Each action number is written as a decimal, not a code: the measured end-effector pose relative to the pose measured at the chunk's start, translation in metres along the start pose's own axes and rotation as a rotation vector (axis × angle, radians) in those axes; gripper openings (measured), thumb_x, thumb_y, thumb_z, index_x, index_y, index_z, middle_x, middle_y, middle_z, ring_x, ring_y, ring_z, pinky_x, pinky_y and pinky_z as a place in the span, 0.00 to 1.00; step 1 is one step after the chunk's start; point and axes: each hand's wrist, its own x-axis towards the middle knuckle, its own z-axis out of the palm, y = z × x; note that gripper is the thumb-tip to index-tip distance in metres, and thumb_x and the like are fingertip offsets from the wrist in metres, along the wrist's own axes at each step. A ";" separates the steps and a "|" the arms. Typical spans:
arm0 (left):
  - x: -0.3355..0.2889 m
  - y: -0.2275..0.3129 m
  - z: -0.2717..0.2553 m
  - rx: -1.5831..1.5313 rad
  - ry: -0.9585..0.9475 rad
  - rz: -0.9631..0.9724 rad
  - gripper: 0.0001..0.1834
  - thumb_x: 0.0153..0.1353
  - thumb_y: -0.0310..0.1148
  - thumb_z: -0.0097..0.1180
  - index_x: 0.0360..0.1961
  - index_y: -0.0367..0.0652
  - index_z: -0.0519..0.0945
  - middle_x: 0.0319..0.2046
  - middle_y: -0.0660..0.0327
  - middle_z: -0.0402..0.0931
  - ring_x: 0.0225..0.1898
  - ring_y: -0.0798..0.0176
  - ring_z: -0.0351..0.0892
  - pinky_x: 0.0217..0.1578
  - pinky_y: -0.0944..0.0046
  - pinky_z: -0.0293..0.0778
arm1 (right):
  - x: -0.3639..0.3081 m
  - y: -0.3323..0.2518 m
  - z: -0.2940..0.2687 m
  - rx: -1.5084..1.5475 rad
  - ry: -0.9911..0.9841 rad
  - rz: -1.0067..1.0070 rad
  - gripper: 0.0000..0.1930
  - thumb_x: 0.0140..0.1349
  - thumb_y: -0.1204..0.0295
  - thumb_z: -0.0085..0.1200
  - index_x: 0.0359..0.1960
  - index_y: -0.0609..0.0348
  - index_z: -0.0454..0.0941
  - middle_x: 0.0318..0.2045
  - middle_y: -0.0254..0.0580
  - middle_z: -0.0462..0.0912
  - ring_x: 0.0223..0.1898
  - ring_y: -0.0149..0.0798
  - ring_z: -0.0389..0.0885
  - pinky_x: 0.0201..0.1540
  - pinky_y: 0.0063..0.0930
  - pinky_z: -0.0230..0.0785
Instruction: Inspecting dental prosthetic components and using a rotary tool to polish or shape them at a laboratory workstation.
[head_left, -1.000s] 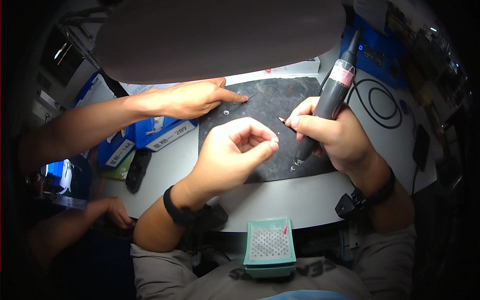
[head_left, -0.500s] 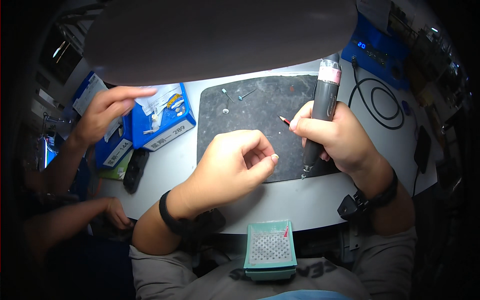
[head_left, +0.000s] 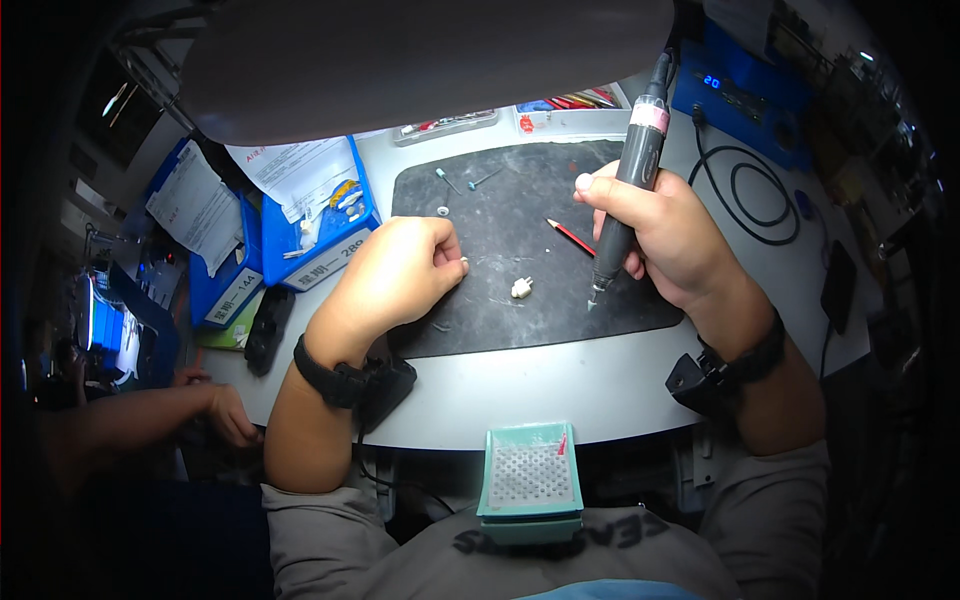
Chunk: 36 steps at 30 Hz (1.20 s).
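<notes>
Left hand (head_left: 400,275): loosely clenched, resting empty on dark mat (head_left: 500,215). Small white piece (head_left: 521,288): mid-mat, between the hands; likely light, hard, brittle, best pinched at its sides. Right hand (head_left: 665,235): grasping grey rotary handpiece (head_left: 625,205), tip down. Blue tray (head_left: 310,225): papers, small parts. Teal bur holder (head_left: 530,480): one red-shanked bur.

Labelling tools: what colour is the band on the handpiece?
Pink, on the grey handpiece in the right hand; head view.

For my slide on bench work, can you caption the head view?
Right hand grips a grey rotary handpiece over a dark mat; left hand rests fisted beside a small white piece.
</notes>
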 end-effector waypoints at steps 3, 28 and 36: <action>0.000 -0.001 0.000 0.039 0.035 -0.020 0.10 0.57 0.30 0.69 0.30 0.34 0.83 0.24 0.57 0.80 0.26 0.66 0.77 0.29 0.65 0.74 | -0.001 0.000 0.004 0.086 -0.012 -0.030 0.14 0.65 0.58 0.62 0.32 0.57 0.79 0.21 0.32 0.76 0.15 0.24 0.69 0.18 0.19 0.63; -0.045 0.069 0.027 -0.282 0.042 0.320 0.19 0.66 0.43 0.61 0.42 0.36 0.74 0.29 0.43 0.80 0.33 0.38 0.82 0.34 0.49 0.77 | -0.029 -0.002 0.024 0.260 -0.214 -0.262 0.14 0.72 0.65 0.52 0.30 0.59 0.79 0.32 0.48 0.86 0.19 0.25 0.74 0.20 0.16 0.64; -0.041 0.076 0.038 0.068 0.316 0.324 0.18 0.66 0.42 0.62 0.40 0.37 0.72 0.21 0.47 0.79 0.26 0.40 0.82 0.29 0.47 0.78 | -0.024 0.005 0.033 0.480 0.039 -0.124 0.17 0.72 0.62 0.54 0.27 0.61 0.79 0.27 0.48 0.85 0.12 0.24 0.69 0.14 0.15 0.60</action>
